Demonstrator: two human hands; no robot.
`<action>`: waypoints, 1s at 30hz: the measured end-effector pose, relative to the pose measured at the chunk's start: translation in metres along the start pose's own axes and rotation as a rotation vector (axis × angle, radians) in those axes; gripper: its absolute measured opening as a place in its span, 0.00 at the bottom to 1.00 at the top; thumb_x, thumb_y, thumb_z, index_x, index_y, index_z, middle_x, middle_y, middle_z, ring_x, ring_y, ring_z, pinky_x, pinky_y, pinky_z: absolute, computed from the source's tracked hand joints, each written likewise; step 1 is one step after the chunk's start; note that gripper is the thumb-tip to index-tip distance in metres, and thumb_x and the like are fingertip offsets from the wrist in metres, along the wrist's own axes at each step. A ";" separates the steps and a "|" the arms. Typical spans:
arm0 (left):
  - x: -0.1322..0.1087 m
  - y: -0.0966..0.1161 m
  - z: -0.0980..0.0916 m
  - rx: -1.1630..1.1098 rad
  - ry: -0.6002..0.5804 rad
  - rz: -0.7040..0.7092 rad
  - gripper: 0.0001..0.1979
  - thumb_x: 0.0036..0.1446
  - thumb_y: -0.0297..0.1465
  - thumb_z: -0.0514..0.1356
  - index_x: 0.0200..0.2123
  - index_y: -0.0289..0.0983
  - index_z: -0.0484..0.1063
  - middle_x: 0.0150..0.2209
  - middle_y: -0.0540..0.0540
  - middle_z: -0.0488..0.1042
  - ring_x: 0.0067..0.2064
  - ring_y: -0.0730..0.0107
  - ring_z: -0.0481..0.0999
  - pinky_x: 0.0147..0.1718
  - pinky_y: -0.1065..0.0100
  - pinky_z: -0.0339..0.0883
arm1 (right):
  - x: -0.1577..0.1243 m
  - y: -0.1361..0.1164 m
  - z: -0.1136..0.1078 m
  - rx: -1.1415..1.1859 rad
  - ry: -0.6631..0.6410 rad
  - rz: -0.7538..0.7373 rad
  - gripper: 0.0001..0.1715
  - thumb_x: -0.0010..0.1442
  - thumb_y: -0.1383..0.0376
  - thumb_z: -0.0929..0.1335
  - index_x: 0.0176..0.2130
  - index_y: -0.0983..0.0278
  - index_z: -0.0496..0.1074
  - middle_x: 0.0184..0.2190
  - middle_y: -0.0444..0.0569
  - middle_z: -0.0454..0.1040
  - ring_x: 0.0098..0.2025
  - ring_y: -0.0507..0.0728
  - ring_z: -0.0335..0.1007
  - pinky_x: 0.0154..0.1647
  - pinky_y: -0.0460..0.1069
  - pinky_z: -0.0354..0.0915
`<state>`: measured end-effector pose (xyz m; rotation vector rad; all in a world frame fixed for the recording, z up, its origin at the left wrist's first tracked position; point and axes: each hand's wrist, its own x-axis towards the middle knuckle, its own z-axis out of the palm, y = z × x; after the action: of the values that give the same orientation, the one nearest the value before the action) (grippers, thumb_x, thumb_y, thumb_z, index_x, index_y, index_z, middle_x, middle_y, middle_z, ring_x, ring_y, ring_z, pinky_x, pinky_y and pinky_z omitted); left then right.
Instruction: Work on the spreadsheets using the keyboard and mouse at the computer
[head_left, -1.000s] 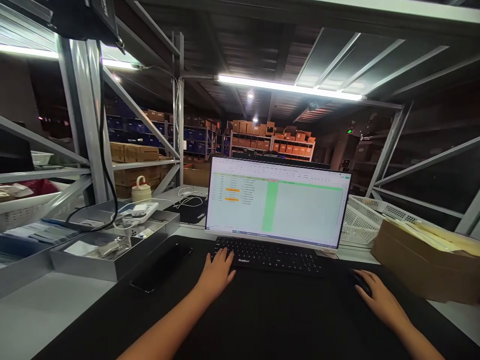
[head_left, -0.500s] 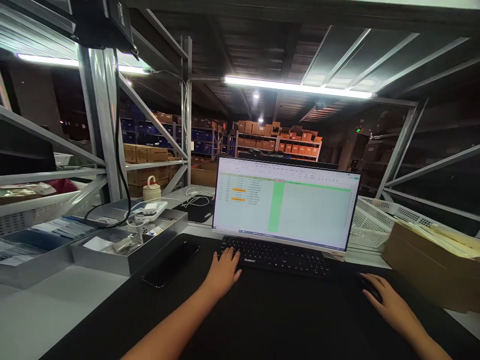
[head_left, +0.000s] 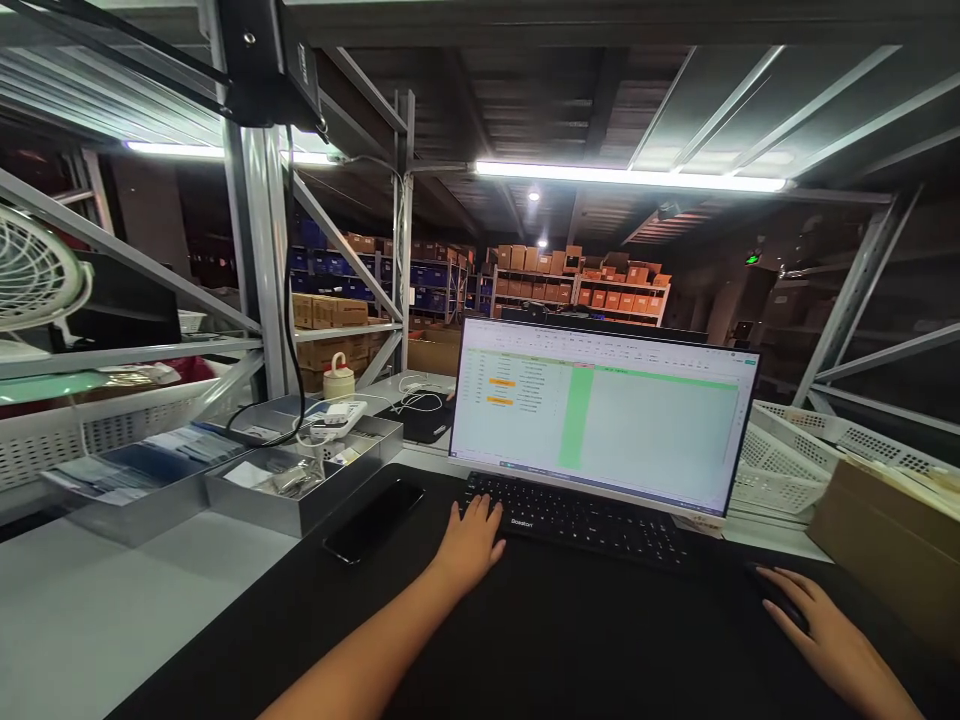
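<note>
My left hand (head_left: 471, 543) lies on the left end of a black keyboard (head_left: 581, 518), its fingers stretched over the keys and its thumb apart. Over to the right, my right hand (head_left: 829, 628) is curved around a black computer mouse (head_left: 786, 606) on a dark desk mat (head_left: 600, 640). Behind the keyboard stands a monitor (head_left: 652, 430). Its screen shows a spreadsheet with a green column, a green row and two orange cells. A black phone (head_left: 375, 520) rests flat on the mat, left of my left hand.
Grey trays (head_left: 300, 513) with papers and small packets stand at left, by a white power strip (head_left: 341, 420) and a cream bottle (head_left: 339, 382). A fan (head_left: 34, 270) is at far left. White baskets (head_left: 780, 465) and a cardboard box (head_left: 889, 535) stand at right.
The view has turned left, so everything sits farther right in the picture and the fan has come into sight. Both hands keep their places on the keyboard and mouse.
</note>
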<state>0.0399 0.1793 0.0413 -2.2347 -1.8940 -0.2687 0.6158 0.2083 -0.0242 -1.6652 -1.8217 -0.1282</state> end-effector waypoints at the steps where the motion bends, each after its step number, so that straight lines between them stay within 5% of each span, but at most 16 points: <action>1: 0.000 0.000 0.000 0.000 0.000 -0.001 0.30 0.65 0.35 0.52 0.69 0.35 0.60 0.71 0.30 0.59 0.72 0.44 0.58 0.67 0.36 0.53 | 0.000 0.000 0.000 0.004 0.005 -0.008 0.35 0.56 0.40 0.63 0.54 0.53 0.76 0.56 0.53 0.76 0.58 0.66 0.74 0.58 0.60 0.71; 17: 0.001 0.000 0.002 0.004 0.005 0.001 0.30 0.65 0.36 0.52 0.69 0.37 0.60 0.71 0.31 0.60 0.71 0.44 0.59 0.66 0.35 0.54 | 0.000 0.012 0.004 -0.027 -0.041 0.021 0.35 0.58 0.39 0.63 0.57 0.50 0.74 0.58 0.53 0.74 0.57 0.66 0.75 0.52 0.59 0.74; 30: 0.001 0.000 0.003 0.005 0.017 0.006 0.30 0.65 0.35 0.53 0.69 0.35 0.60 0.70 0.30 0.60 0.71 0.44 0.59 0.67 0.36 0.54 | -0.001 -0.004 -0.001 -0.001 0.015 0.027 0.36 0.55 0.40 0.63 0.55 0.52 0.75 0.57 0.53 0.76 0.57 0.67 0.75 0.55 0.61 0.72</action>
<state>0.0399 0.1806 0.0389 -2.2277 -1.8774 -0.2809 0.6131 0.2061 -0.0224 -1.6854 -1.7876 -0.1296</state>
